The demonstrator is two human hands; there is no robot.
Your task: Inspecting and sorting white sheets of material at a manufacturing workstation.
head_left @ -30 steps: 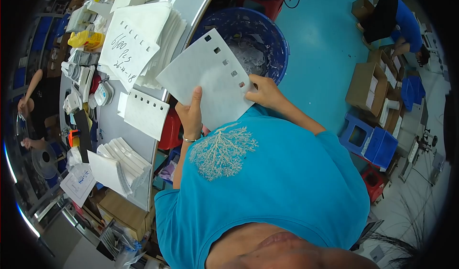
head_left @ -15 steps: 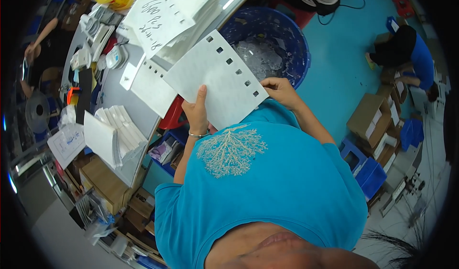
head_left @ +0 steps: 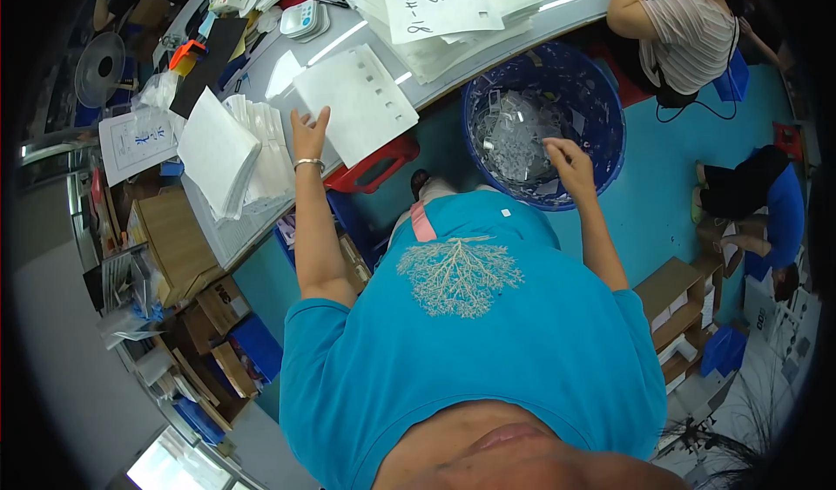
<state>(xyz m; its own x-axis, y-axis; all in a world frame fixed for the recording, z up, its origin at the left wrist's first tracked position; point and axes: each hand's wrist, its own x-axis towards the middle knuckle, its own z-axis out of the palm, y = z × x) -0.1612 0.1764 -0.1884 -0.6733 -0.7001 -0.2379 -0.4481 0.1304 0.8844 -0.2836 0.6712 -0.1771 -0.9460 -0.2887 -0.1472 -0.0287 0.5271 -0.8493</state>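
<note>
A white sheet [head_left: 353,111] with a row of square holes along one side lies at the near table edge, its corner reaching past the edge. My left hand [head_left: 309,135], with a bracelet at the wrist, is beside the sheet's left side, thumb and fingers spread and nothing in them. Over the near rim of a round blue bin [head_left: 612,133] is my right hand [head_left: 572,169], its fingers curled in a pinch; whatever they hold, if anything, is too small to name. Clear plastic scraps [head_left: 515,133] fill the bin's bottom. A tiny white square [head_left: 506,213] rests on my blue clothing.
A pile of white sheets [head_left: 444,11] with handwriting stands farther along the table. More stacked sheets [head_left: 222,155] lie at the left. A red stool [head_left: 374,166] is under the table edge. One person [head_left: 688,37] sits beyond the bin; another [head_left: 779,211] bends over boxes at right.
The holed sheet has gone from both hands to the table edge. My left hand has let go and opened; my right hand has moved over the bin. The view has shifted.
</note>
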